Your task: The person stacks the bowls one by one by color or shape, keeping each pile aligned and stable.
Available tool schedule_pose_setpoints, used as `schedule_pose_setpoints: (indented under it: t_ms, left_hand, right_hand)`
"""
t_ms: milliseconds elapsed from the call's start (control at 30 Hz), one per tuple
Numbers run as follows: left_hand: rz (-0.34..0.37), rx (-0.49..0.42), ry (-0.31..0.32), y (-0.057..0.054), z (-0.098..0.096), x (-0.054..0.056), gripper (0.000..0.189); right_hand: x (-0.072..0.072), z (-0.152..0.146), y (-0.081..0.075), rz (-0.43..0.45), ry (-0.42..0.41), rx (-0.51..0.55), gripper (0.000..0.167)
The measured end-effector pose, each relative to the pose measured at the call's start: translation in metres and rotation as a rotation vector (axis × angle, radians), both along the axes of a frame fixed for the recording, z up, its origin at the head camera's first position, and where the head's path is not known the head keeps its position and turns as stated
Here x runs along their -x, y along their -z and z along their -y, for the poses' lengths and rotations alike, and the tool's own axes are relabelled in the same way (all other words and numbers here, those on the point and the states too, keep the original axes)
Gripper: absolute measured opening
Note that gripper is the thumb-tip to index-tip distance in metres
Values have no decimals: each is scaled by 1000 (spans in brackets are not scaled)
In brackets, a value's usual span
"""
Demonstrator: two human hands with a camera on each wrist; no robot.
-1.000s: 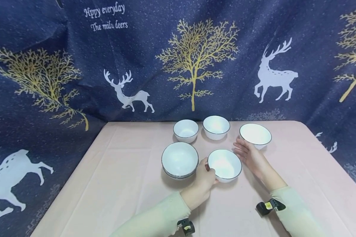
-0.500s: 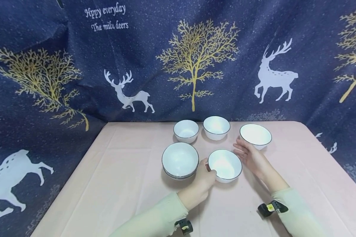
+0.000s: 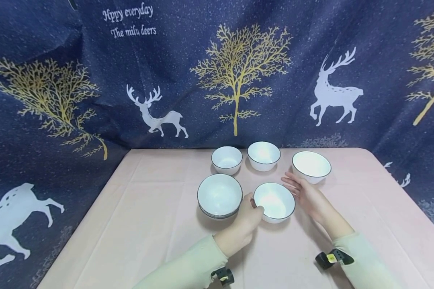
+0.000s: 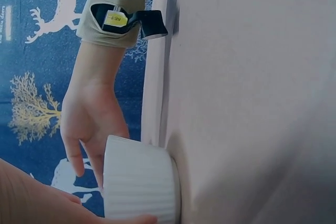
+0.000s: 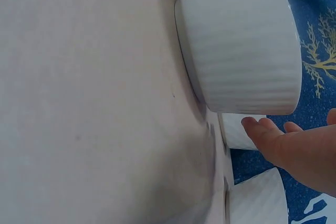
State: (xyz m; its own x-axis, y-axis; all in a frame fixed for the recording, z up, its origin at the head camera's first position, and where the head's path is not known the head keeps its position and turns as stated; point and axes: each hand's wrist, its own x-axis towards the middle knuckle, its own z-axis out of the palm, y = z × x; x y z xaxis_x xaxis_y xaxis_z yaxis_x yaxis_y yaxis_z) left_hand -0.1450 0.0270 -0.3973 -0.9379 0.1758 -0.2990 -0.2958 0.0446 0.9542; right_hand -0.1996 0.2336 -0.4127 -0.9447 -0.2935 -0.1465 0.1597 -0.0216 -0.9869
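Observation:
A white bowl with a dark rim (image 3: 273,200) stands on the table, ribbed on its outside in the left wrist view. My left hand (image 3: 245,220) grips it at its near left side, thumb at the rim; the other fingers are partly hidden. To its right my right hand (image 3: 309,198) is held open beside the rim, fingers pointing left and holding nothing. That open hand's fingers (image 5: 257,129) show just past the bowl's wall (image 5: 241,45) in the right wrist view. A stack of similar bowls (image 3: 220,194) sits close to my left hand's knuckles.
Three more white bowls stand toward the back: one at left (image 3: 226,159), one in the middle (image 3: 263,155) and one at right (image 3: 311,164), just beyond my right fingertips. A pale pink cloth covers the table (image 3: 141,224). A dark blue curtain (image 3: 209,60) with deer and trees hangs behind.
My left forearm has shifted slightly left and its thumb sits a little further over the bowl's rim. The right fingers have spread slightly. The bowls look nearly unmoved.

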Motion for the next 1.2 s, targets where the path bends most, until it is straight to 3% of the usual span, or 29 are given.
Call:
schedule_pose_setpoints:
  t_ms: [267,567,800,1067,1200]
  left_hand:
    - [-30,-36,38,-13,3,-6,65]
    - [-30,-16,67,-26,9,-9,68]
    - [-17,7,88,-44,20,-10,64]
    - [-61,-13,93,-63,40,2,55]
    - [-70,-69,90,-69,53,12,49]
  right_hand:
    - [-6,0,-1,1,0,-18,68]
    - [-13,0,3,8,6,-32,66]
    - [-17,-2,4,17,5,-44,60]
    - [-20,-4,8,34,-4,-63,55]
    - [-21,-5,9,24,-11,-76,55]
